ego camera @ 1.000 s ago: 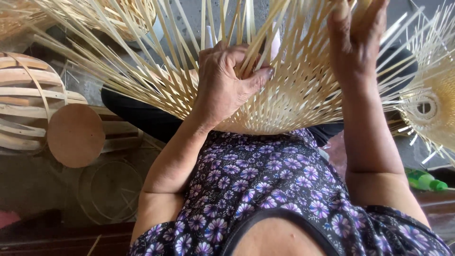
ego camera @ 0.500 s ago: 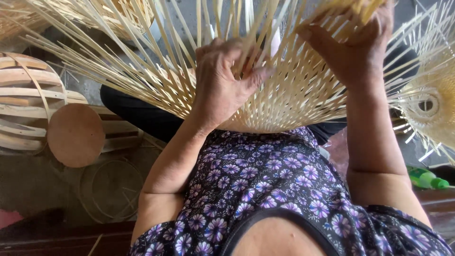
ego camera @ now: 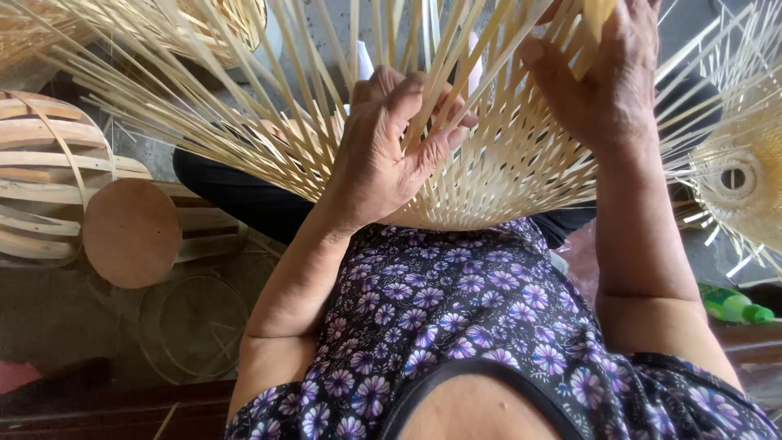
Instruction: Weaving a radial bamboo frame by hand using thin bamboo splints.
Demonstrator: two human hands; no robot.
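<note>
Between bamboo strips (ego camera: 505, 163), curled fingers (ego camera: 419, 106).

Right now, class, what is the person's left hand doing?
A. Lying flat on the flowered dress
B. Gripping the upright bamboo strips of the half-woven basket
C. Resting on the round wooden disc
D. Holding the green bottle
B: the left hand has its fingers curled among the loose bamboo strips of the half-woven basket on the lap, well away from the round wooden disc and the green bottle.
</note>
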